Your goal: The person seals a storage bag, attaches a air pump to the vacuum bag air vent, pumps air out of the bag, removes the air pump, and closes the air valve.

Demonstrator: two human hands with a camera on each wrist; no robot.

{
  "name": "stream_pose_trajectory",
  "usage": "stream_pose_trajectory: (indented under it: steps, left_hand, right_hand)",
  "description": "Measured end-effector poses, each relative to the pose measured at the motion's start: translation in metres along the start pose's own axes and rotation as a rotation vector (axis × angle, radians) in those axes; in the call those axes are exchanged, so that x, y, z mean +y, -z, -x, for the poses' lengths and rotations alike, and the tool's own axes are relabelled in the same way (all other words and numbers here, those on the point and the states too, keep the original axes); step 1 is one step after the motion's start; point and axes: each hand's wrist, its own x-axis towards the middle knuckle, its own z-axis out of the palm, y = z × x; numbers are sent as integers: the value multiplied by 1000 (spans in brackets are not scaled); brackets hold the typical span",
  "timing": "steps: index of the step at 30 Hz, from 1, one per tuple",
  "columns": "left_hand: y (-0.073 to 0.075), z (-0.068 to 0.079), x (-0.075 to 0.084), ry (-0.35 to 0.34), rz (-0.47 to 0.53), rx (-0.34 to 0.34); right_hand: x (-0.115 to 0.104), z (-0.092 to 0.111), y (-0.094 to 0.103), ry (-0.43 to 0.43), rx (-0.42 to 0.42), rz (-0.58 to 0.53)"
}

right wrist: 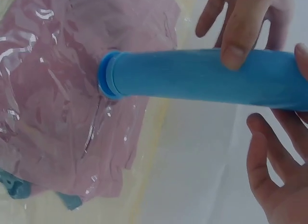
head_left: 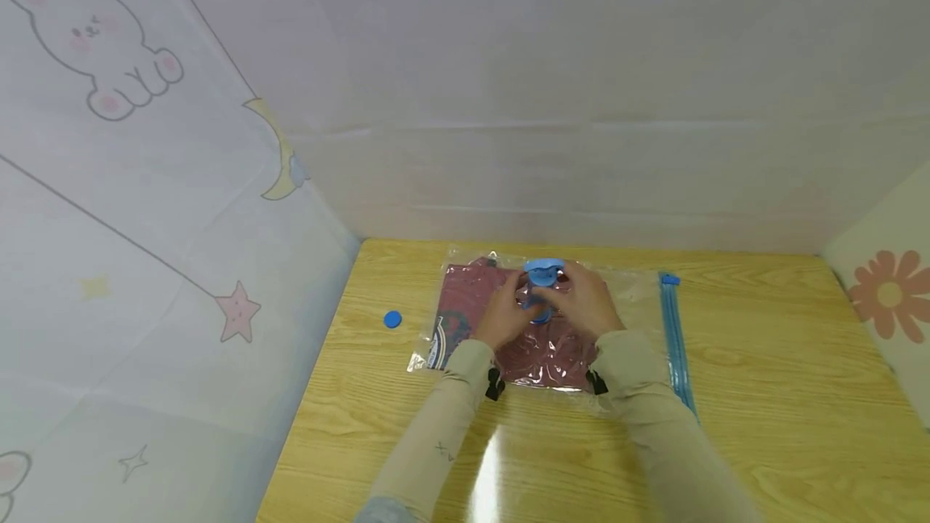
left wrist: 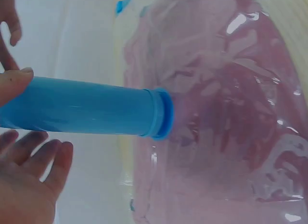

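Observation:
A blue hand pump point(head_left: 543, 271) stands upright, its flared lower end point(right wrist: 109, 75) against a clear plastic storage bag point(head_left: 635, 289) with a folded maroon garment point(head_left: 472, 289) inside. My left hand point(head_left: 504, 315) holds the pump from the left; in the right wrist view its thumb lies on the tube point(right wrist: 178, 75). From the right, my right hand point(head_left: 587, 301) holds it higher, near the top, with its thumb across the front. Fingers of both hands reach partly behind the tube, where their tips are hidden. Shiny creases show in the film around the pump's foot.
A round blue cap point(head_left: 392, 319) lies on the wooden table point(head_left: 756, 361) left of the bag. The bag's blue zip strip point(head_left: 676, 345) with its slider point(head_left: 670, 279) runs down the right side. A pale fabric wall point(head_left: 581, 176) stands behind the table.

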Motion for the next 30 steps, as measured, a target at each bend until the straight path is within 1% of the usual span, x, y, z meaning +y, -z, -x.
stream_pose_trajectory:
  steps: [3,6,10,13,15,17,20,22,25,28,30]
  left_hand:
    - [2,-2,4,-12,30,-13]
    - [3,-3,8,-8,69,-21]
    - [3,-3,7,-16,88,-7]
    - [1,-4,5,-38,85,20]
    - [-1,-5,5,-33,54,43]
    - [-3,-4,7,-4,19,67]
    - [-7,-3,11,52,-37,108]
    - [-10,-1,14,69,-52,138]
    - [-15,1,18,61,-76,189]
    - [-17,3,18,34,-97,232]
    - [-18,3,18,21,-104,248]
  right_hand:
    - [-1,0,5,18,-31,0]
    - [-2,-1,7,26,-47,5]
    - [-3,-1,4,6,-44,-31]
    - [-4,-1,0,-34,-35,-49]
    - [-6,0,-3,-61,-22,-61]
    - [-9,1,-5,-91,1,-73]
    - [-11,3,-9,-118,60,-127]
    - [-11,4,-11,-136,99,-152]
    - [-11,4,-14,-153,130,-181]
    - [-12,4,-14,-149,140,-177]
    - [-13,4,-14,-148,143,-178]
